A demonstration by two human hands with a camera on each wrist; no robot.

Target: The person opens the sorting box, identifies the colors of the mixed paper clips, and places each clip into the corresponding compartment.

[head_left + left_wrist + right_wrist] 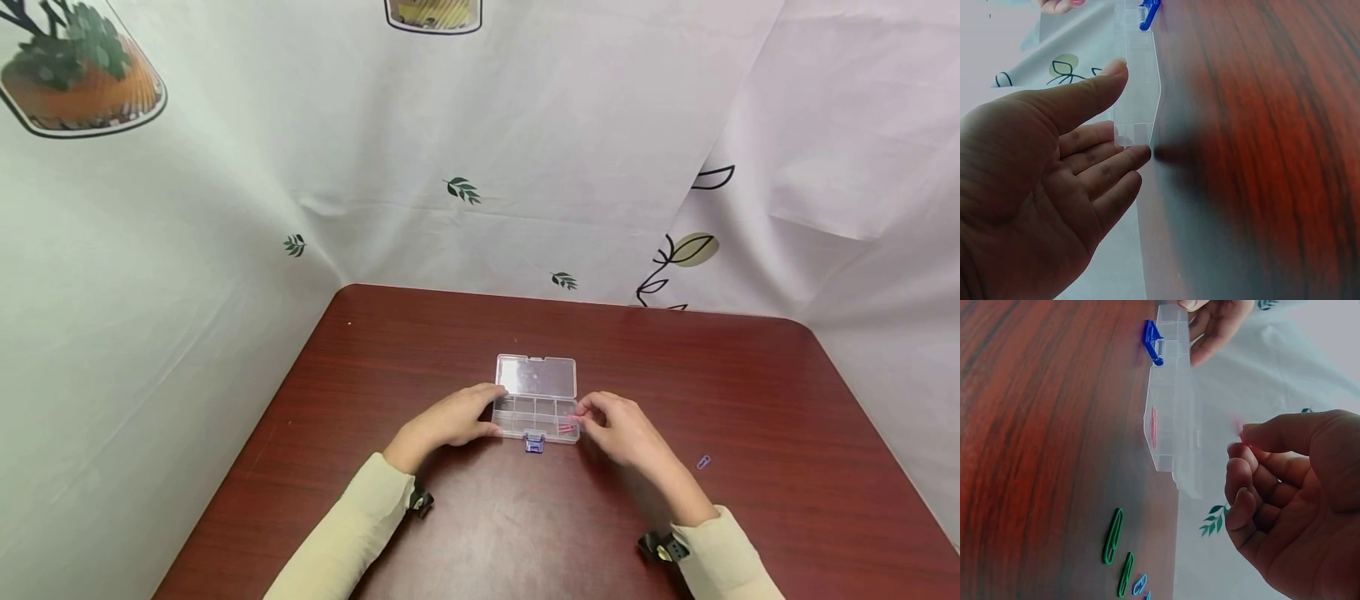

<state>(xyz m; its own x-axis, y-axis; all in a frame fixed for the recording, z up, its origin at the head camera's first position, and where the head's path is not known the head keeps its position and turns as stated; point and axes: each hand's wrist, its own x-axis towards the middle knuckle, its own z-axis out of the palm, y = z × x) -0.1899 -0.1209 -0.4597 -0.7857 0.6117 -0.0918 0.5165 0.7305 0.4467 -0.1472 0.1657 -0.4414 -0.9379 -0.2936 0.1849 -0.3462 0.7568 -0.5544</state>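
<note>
A clear plastic compartment box (513,426) lies on the table with its lid (536,377) raised at the back and its blue latch (533,442) hanging at the front. My left hand (457,417) holds the box's left end, thumb at the front corner and fingers along the far side. Between thumb and forefinger, my right hand (618,425) pinches a small pink paper clip (1239,425), blurred and mostly hidden by the fingertips, over the right end of the box. Another pink paper clip (1154,428) lies inside the front right compartment.
On the brown table (420,333), right of my right hand, lies a bluish paper clip (703,462). The right wrist view also shows green paper clips (1113,536) and a blue one (1139,584). White patterned cloth (375,167) hangs behind the table.
</note>
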